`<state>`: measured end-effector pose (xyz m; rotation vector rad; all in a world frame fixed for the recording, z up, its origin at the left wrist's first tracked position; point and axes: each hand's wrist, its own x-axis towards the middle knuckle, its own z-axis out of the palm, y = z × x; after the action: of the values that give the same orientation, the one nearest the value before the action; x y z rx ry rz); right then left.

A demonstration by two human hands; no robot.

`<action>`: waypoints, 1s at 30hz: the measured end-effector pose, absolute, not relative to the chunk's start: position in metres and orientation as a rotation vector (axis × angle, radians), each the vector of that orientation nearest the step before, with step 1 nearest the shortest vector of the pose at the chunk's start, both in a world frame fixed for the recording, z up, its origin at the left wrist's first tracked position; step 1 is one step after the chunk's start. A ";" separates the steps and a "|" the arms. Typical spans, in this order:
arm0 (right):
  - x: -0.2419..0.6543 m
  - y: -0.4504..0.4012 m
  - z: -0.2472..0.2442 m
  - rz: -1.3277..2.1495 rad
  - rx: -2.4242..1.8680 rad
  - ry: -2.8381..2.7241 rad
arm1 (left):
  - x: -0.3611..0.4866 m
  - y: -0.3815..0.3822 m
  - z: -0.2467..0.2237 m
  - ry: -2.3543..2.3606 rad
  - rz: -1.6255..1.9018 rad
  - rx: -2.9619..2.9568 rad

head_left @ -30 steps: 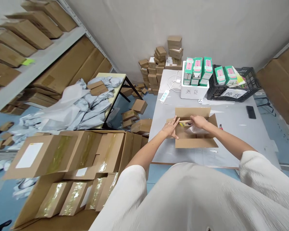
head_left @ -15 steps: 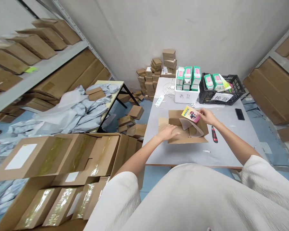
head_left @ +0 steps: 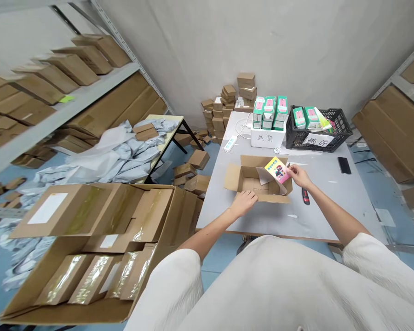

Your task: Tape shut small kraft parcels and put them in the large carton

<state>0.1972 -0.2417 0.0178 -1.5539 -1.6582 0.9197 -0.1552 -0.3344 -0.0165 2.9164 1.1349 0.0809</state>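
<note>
An open cardboard box (head_left: 232, 179) stands on the grey table with its flaps spread. My left hand (head_left: 244, 202) is at its near side, fingers curled over the front edge. In my right hand (head_left: 298, 176) is a small yellow and pink booklet (head_left: 276, 169) with a cartoon figure, pinched by its right edge and tilted above the box's right part. Below the booklet, a sheet of thin whitish paper (head_left: 263, 175) rests partly inside the box. A red and black box cutter (head_left: 306, 196) lies to the right of the box, under my right wrist.
Green and pink cartons fill a white bin (head_left: 267, 138) at the table's back, beside a black crate (head_left: 340, 126). A phone (head_left: 344, 165) lies right, a power strip (head_left: 230, 144) left. On my left, a large carton (head_left: 184, 216) holds taped boxes.
My left hand has moved from over the box's opening to its near edge. The booklet has tilted more steeply in my right hand. The view has shifted slightly left.
</note>
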 end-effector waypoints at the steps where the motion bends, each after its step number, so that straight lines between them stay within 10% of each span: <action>1: 0.196 -0.243 0.015 0.939 -1.557 -1.655 | -0.155 -0.333 -0.020 1.150 0.084 2.904; 30: 0.178 -0.243 0.043 1.018 -1.408 -1.207 | -0.125 -0.231 0.012 1.460 0.253 2.539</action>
<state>0.1785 -0.2427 0.0428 -1.4085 -1.2066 1.0179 -0.1246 -0.2314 0.0123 2.5394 1.4598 0.2527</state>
